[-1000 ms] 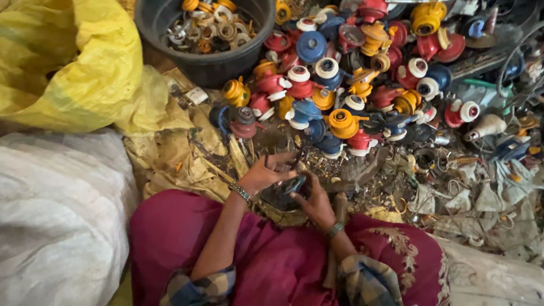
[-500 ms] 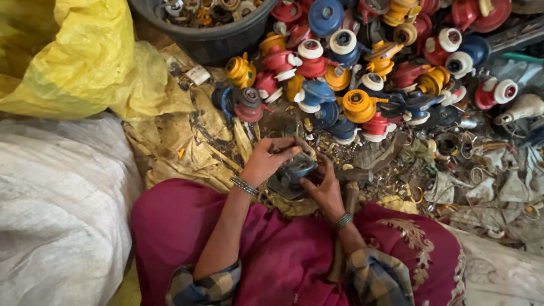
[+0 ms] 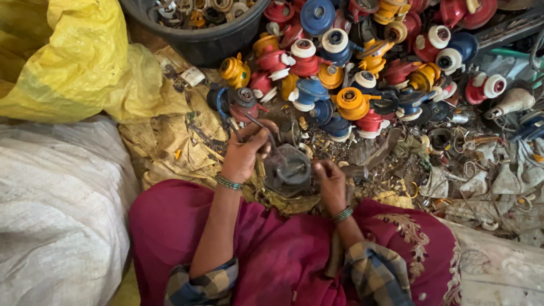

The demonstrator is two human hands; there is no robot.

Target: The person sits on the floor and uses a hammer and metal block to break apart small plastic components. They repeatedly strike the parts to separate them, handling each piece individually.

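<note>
While the view has drawn closer, left hand (image 3: pixel 245 152) and right hand (image 3: pixel 330 182) now clasp the dark regulator body (image 3: pixel 287 169), seemingly prying, below the coloured regulator pile (image 3: pixel 362 73).

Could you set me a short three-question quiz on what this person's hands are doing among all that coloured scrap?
1. True or false: both hands touch the dark round metal part.
2. What lies just beyond the hands? A) a heap of red, blue and yellow regulators B) a stack of books C) a row of bottles
3. Fill in: the big bag at the top left is coloured ____.

Key:
1. True: the left hand and the right hand are on either side of it.
2. A.
3. Yellow.
</note>
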